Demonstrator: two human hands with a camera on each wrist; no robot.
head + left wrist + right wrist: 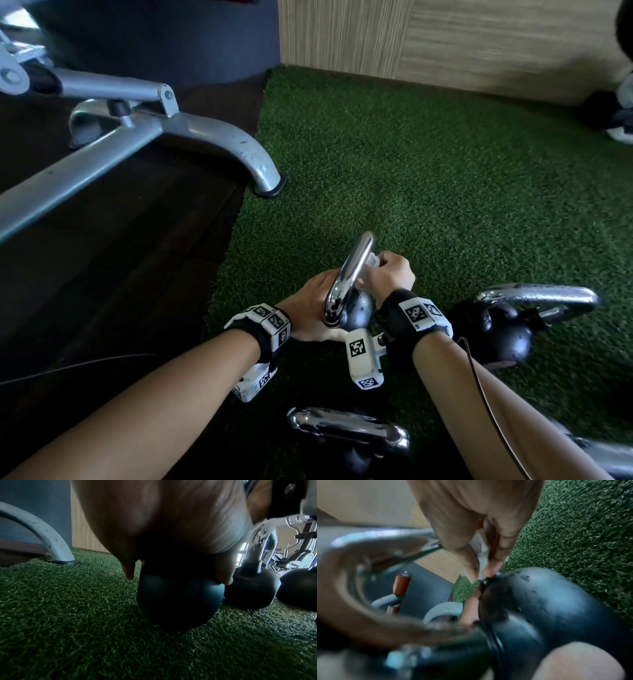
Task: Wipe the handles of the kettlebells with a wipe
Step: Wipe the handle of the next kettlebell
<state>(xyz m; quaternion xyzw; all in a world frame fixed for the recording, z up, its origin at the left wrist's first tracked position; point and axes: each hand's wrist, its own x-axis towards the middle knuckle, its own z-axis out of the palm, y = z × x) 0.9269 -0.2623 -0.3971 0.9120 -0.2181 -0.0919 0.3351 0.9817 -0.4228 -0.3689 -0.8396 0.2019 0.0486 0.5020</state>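
Note:
A kettlebell with a black ball (358,313) and a chrome handle (349,274) is tilted on the green turf in the middle of the head view. My left hand (317,299) cups the ball (180,601) from the left, fingers curled around it. My right hand (385,269) pinches a crumpled white wipe (371,259) against the far leg of the handle. In the right wrist view the wipe (481,555) sits between thumb and fingers where the handle meets the ball (556,601).
Another kettlebell (507,332) stands to the right, a third (346,431) close below my wrists, and part of one more at the bottom right. A grey bench leg (255,164) rests at the turf's left edge. A wood-panel wall (445,41) closes the back.

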